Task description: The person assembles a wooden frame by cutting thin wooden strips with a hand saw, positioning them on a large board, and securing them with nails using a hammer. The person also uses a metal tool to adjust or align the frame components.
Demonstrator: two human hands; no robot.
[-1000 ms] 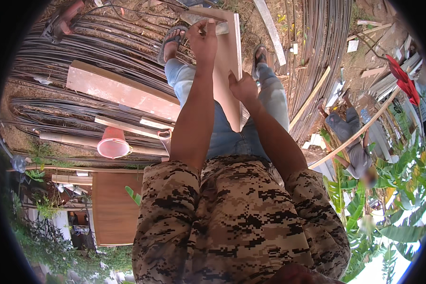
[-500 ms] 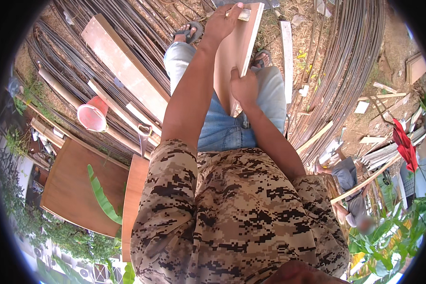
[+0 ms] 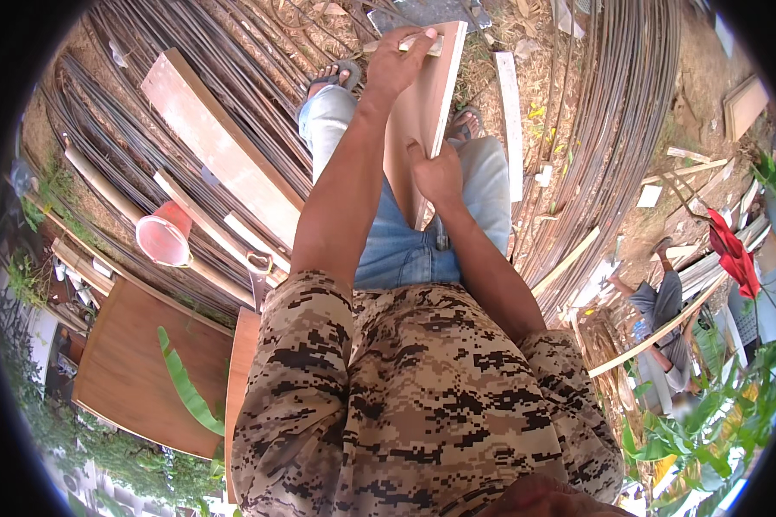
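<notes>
A long wooden board (image 3: 422, 103) stands tilted on edge between my legs, its pale edge facing right. My left hand (image 3: 397, 67) is closed at the board's far end. Its fingertips press on a small pale wood strip (image 3: 434, 46) that lies across the board. Nearer to me, my right hand (image 3: 440, 177) grips the board's right edge, thumb on the broad face and the other fingers hidden behind. The board's near end comes down close to my jeans (image 3: 405, 258).
Bundles of long metal rods (image 3: 616, 112) lie on both sides. A thick plank (image 3: 224, 138), a red bucket (image 3: 164, 234) and what looks like a handsaw (image 3: 259, 265) are at left. A narrow plank (image 3: 509, 125) lies right of my foot. Another person (image 3: 660, 302) is at far right.
The board and both my hands sit slightly lower in the view, with the same grips. At far right the other person has shifted, with a leg now bent differently.
</notes>
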